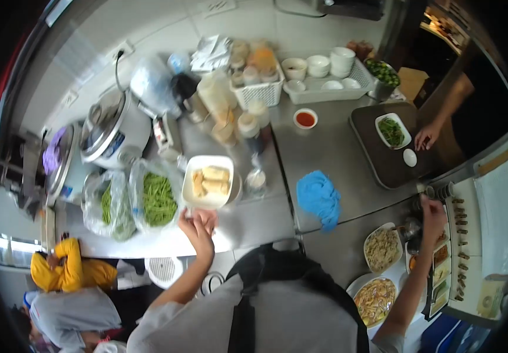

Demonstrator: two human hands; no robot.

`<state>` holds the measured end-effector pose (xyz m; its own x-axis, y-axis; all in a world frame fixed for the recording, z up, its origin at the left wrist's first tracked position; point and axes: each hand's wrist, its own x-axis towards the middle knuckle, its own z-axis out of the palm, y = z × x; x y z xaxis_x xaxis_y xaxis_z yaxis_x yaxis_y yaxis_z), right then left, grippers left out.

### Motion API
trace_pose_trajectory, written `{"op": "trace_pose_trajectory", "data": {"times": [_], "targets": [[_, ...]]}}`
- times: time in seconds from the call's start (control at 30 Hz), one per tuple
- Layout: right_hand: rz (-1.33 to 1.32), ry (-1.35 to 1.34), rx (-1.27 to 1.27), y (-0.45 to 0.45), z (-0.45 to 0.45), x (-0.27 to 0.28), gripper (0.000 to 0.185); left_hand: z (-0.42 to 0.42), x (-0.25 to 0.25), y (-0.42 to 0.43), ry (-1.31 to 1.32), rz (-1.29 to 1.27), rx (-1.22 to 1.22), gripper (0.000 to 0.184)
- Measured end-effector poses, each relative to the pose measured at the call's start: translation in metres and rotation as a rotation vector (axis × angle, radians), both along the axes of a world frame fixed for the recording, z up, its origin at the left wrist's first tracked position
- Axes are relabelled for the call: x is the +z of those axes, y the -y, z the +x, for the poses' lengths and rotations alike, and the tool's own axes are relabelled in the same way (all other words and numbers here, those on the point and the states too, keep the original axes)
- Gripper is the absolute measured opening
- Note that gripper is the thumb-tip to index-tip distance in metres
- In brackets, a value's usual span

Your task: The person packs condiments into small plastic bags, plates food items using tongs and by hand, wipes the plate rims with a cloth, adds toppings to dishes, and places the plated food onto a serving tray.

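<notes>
My left hand (198, 230) is at the front edge of the steel counter, just below a white square bowl (208, 201) of pale rolls (214, 180). Its fingers are bent near the bowl's lower rim; whether they grip anything is too small to tell. Stretched out to the right, my right hand (433, 216) is over the side counter, near small stacked cups (443, 191) and trays of toppings (440, 256). Its fingertips are blurred. A bowl of rice (382, 248) and a plate of noodles (375, 301) lie left of my right forearm.
Bags of greens (158, 200) and sauce bottles (249, 125) stand left. A blue cloth (318, 199) and red sauce bowl (305, 119) are mid-counter. Another person's hand (428, 136) rests by a brown tray (377, 167). People (77, 312) are at lower left.
</notes>
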<state>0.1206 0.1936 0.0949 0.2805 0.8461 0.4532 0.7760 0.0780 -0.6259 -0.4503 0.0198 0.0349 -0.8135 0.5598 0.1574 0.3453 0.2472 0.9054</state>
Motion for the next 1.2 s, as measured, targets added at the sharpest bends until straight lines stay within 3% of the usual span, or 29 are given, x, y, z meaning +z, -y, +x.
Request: {"op": "trace_pose_trajectory", "data": {"times": [0.07,0.13,0.2,0.23,0.33,0.43,0.53,0.77,0.97,1.1,1.2], "targets": [[-0.204,-0.126,0.159,0.006,-0.107,0.033,0.017,-0.026,0.01,-0.005,-0.372,0.045,0.006,0.045],[-0.155,-0.143,0.486,0.011,-0.202,0.04,0.013,-0.055,0.037,-0.021,-0.68,-0.13,-0.108,0.044],[-0.185,-0.133,0.811,0.014,-0.279,0.035,0.011,-0.081,0.057,-0.046,-0.822,-0.264,-0.319,0.049],[-0.072,-0.026,0.959,0.015,-0.316,0.037,0.01,-0.092,0.062,-0.055,-0.878,-0.336,-0.419,0.056],[-0.076,0.013,1.156,0.022,-0.41,0.025,0.012,-0.121,0.064,-0.081,-0.968,-0.551,-0.633,0.071],[0.052,0.285,1.084,0.017,-0.463,0.003,0.022,-0.138,0.068,-0.097,-0.95,-0.851,-0.792,0.084],[-0.081,0.44,1.038,0.012,-0.48,-0.007,0.03,-0.143,0.057,-0.102,-0.914,-0.729,-0.804,0.081],[-0.095,0.356,1.007,0.013,-0.491,-0.02,0.03,-0.127,0.074,-0.08,-1.066,-0.605,-0.64,0.083],[0.048,0.3,0.973,0.015,-0.499,-0.03,0.026,-0.108,0.05,-0.061,-1.102,-0.628,-0.377,0.082],[-0.056,0.064,0.918,0.022,-0.473,-0.016,0.024,-0.08,0.053,-0.051,-0.958,-0.749,-0.349,0.084],[-0.117,-0.03,0.773,0.025,-0.414,-0.017,0.024,-0.089,0.056,-0.038,-0.827,-0.436,-0.261,0.084]]}}
